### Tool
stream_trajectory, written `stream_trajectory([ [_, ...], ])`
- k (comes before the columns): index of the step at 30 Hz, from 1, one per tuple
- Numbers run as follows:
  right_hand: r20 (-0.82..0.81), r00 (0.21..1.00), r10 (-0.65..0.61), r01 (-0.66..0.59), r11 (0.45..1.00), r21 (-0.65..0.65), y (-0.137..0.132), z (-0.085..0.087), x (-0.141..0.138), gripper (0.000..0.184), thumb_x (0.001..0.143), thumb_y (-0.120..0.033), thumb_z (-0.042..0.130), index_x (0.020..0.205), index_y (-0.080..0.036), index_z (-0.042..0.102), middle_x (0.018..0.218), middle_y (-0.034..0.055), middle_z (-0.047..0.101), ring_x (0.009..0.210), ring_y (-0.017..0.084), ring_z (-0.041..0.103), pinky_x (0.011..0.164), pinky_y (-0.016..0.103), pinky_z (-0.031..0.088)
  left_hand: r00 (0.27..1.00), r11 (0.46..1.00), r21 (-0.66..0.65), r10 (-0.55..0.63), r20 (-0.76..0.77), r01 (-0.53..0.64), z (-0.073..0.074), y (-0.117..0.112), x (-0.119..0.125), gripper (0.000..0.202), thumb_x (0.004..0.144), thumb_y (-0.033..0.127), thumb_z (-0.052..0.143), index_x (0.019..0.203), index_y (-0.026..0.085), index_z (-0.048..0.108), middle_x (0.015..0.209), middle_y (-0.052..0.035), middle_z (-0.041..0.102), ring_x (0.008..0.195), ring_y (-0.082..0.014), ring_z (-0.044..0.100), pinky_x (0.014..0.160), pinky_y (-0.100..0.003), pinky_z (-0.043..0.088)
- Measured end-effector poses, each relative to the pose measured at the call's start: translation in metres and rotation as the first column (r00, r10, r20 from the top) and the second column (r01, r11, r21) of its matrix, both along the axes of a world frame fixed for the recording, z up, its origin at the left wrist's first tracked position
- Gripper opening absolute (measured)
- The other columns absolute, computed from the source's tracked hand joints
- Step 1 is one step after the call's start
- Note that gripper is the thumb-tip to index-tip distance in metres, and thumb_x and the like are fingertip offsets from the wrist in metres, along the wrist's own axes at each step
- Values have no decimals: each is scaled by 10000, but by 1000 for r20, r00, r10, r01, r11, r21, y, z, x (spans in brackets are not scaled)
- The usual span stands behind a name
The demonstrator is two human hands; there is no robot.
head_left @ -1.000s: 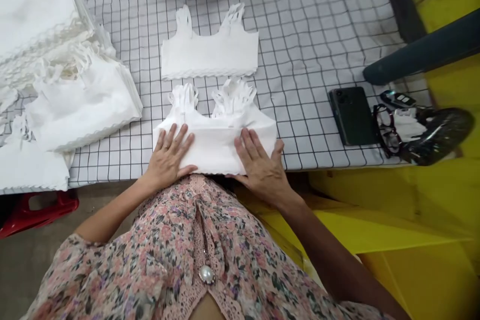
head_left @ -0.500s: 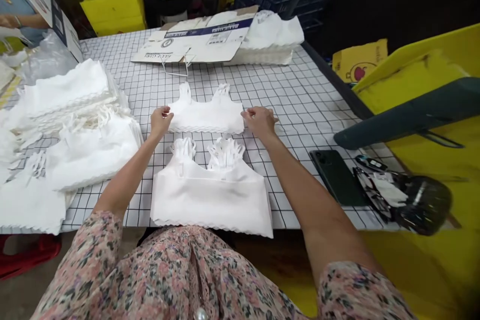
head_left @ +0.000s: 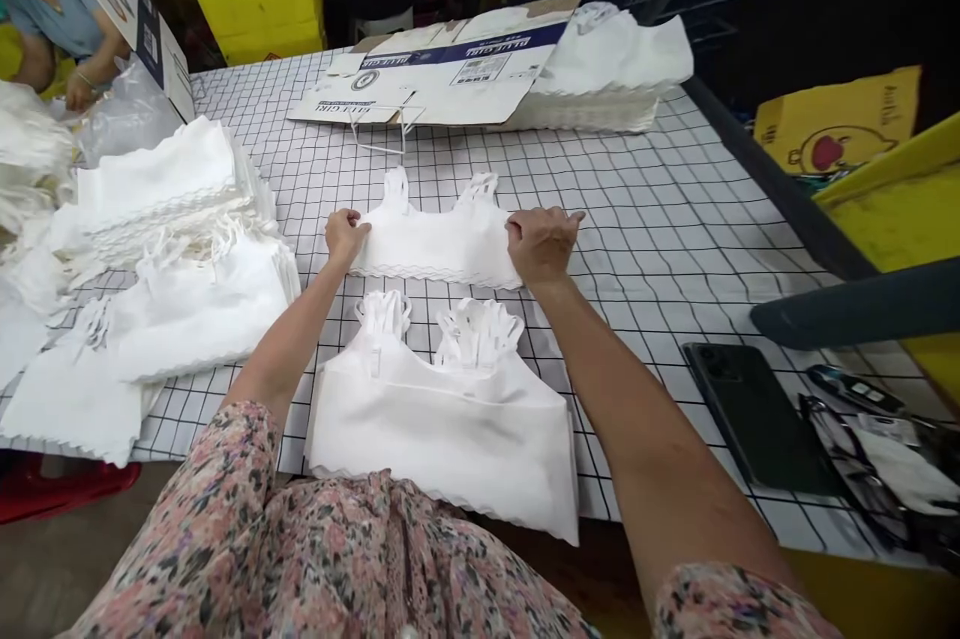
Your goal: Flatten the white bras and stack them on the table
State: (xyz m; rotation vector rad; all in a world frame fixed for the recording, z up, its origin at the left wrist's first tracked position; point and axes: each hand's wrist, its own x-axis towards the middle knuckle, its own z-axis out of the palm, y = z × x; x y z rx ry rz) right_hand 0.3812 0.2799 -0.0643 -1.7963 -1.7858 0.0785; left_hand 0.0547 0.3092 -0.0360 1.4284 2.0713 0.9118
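A small stack of white sleeveless tops (head_left: 439, 237) lies flat in the middle of the checked table (head_left: 637, 219). My left hand (head_left: 345, 237) grips its left edge with fingers closed. At the stack's right edge my right hand (head_left: 541, 244) is closed on the fabric too. A thicker pile of the same white tops (head_left: 442, 419) sits nearer me at the table's front edge, straps pointing away, with neither hand on it.
More piles of white tops (head_left: 172, 259) cover the left side. A flattened cardboard box (head_left: 450, 69) and another white stack (head_left: 615, 69) lie at the back. A dark phone (head_left: 754, 414) and glasses (head_left: 855, 459) rest at the right. Another person (head_left: 45, 19) sits at far left.
My hands left the near pile, reached forward and closed on the two sides of the farther stack. The view tilted up, showing the back of the table.
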Motion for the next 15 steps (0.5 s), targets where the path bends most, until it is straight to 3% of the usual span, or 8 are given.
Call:
stream_trajectory([
  [4, -158, 985, -66, 70, 997, 17, 0, 8, 1, 280, 992, -238, 442, 1055, -197, 712, 1038, 167, 743, 1068, 369, 693, 1126, 606, 492, 1000, 1000, 17, -10, -21, 10, 1, 1, 2, 218, 873, 149, 798, 1052, 199, 684, 1264, -110, 641, 1125, -238, 650, 1088, -378, 484],
  [7, -344, 916, -205, 192, 979, -72, 4, 13, 3, 250, 984, -248, 519, 1140, -163, 696, 888, 115, 721, 926, 315, 709, 1038, 522, 559, 999, 999, -12, -36, -35, 35, 2, 2, 3, 317, 852, 163, 851, 1113, 196, 676, 1287, -121, 616, 1172, -267, 635, 1091, -397, 483],
  [11, -422, 881, -213, 68, 940, -333, 5, 16, 8, 134, 802, -265, 814, 853, -204, 707, 752, 67, 679, 863, 316, 699, 966, 554, 609, 1000, 1000, 13, -23, -20, 23, 2, -3, 3, 362, 870, 153, 847, 1173, 195, 654, 1381, -136, 557, 1217, -266, 627, 1107, -390, 487],
  [13, -413, 885, -217, 65, 934, -352, 2, 17, 14, 179, 748, -215, 842, 712, -229, 668, 748, 72, 683, 847, 318, 695, 957, 581, 617, 1000, 999, 44, -5, -13, 6, 2, -9, 3, 417, 863, 151, 861, 1214, 182, 639, 1437, -157, 516, 1236, -265, 623, 1110, -386, 491],
  [15, -400, 880, -257, 136, 942, -305, -1, 19, 22, 203, 747, -161, 809, 668, -242, 641, 749, 71, 688, 848, 313, 692, 987, 599, 609, 1000, 998, 67, -12, -16, 13, 1, -17, 3, 446, 856, 157, 879, 1222, 178, 625, 1453, -166, 502, 1230, -259, 626, 1101, -381, 499],
])
